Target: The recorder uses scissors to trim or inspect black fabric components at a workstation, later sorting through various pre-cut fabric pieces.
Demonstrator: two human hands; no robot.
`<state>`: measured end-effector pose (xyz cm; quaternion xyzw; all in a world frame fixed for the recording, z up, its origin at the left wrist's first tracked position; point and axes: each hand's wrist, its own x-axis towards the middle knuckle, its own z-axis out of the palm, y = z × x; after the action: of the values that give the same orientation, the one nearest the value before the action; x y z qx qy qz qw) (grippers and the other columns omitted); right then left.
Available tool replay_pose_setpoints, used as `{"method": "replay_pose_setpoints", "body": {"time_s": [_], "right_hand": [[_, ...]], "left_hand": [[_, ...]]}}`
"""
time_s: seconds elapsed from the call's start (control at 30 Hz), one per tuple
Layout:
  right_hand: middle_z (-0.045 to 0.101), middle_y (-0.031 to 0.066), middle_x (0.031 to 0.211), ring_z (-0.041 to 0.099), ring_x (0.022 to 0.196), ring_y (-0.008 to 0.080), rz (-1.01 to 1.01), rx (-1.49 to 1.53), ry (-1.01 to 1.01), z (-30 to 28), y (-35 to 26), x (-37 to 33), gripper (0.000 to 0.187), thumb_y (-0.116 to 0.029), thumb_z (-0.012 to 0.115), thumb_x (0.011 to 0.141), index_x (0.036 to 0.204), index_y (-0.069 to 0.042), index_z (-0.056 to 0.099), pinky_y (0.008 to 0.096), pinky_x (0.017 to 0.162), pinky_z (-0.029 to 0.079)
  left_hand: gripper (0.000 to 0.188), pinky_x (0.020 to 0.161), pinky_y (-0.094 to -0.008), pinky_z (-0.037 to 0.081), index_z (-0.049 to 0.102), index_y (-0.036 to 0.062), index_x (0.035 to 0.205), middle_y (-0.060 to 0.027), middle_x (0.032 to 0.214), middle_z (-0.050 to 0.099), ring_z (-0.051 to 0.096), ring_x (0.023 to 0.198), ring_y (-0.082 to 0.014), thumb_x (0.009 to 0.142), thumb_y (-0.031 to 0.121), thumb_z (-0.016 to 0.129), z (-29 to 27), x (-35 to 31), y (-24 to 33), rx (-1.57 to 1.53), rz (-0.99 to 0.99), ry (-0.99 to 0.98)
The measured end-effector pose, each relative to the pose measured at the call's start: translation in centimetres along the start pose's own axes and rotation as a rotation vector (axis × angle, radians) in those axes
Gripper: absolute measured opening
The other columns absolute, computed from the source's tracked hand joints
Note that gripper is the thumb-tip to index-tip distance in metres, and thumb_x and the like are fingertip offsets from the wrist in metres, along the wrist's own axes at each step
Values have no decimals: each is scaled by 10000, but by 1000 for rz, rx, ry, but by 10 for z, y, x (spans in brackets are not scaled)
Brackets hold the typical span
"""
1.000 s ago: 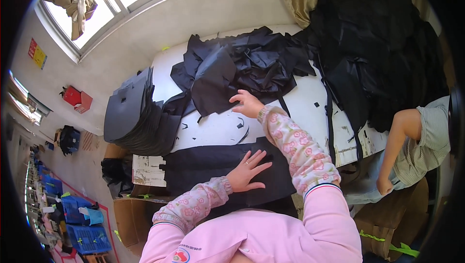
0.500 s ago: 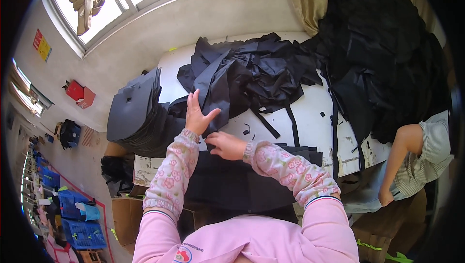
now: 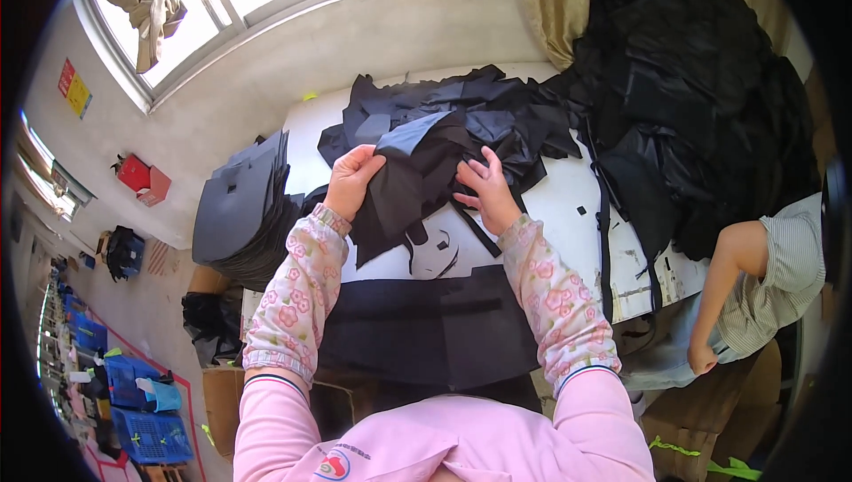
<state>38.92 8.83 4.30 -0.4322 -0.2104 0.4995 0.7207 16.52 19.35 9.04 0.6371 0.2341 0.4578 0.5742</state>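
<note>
My left hand (image 3: 353,178) pinches the upper left edge of a black fabric piece (image 3: 404,185), which hangs lifted over the white table. One folded-over part of that piece shows a blue-grey sheen. At its right side is my right hand (image 3: 490,187), fingers apart, the fingertips touching or close to the cloth. Behind both hands lies a crumpled heap of black fabric (image 3: 515,118). Nearer to me, flat black panels (image 3: 435,322) lie along the front of the table. A thin black strap or cord (image 3: 432,271) loops on the white surface below the lifted piece.
A thick stack of dark grey panels (image 3: 235,207) stands at the table's (image 3: 306,131) left end. On the right rises a large black fabric pile (image 3: 683,100), with straps hanging down. Another person's arm (image 3: 732,278) is at the right. Blue crates (image 3: 151,433) stand on the floor at left.
Both hands have moved up and apart from the table's front. The left now grips a fabric piece and has raised it; the right has shifted right, to the piece's other side.
</note>
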Motion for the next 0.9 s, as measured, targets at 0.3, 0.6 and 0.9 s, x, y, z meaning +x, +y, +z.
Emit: {"method": "replay_pose_setpoints", "body": {"time_s": [0.3,0.6,0.9], "right_hand": [[670,-6,856,589,735,60,-686,-393,-173,23,-114,19,136,-40,646,907,1040,-26,671,208,711,474],[666,147,834,677,738,324,-891,-1058,-131,34,-130,-30,123,-83,604,885,1006,-62,604,409,637,524],[653,109,803,661,676,301,-1233,-1454,-236,14,-147,-94,132,-187,670,890,921,-87,590,380,580,524]], "left_hand": [[393,932,-363,478,631,28,1210,-168,1134,678,636,1064,-316,878,226,701,-31,59,24,1027,234,219],[794,1030,-376,430,380,91,1445,-157,1298,524,542,1193,-276,762,125,784,108,-12,34,584,317,-138],[470,931,-407,455,575,65,1202,-131,1059,622,602,1010,-299,755,15,708,48,-7,67,917,627,357]]}}
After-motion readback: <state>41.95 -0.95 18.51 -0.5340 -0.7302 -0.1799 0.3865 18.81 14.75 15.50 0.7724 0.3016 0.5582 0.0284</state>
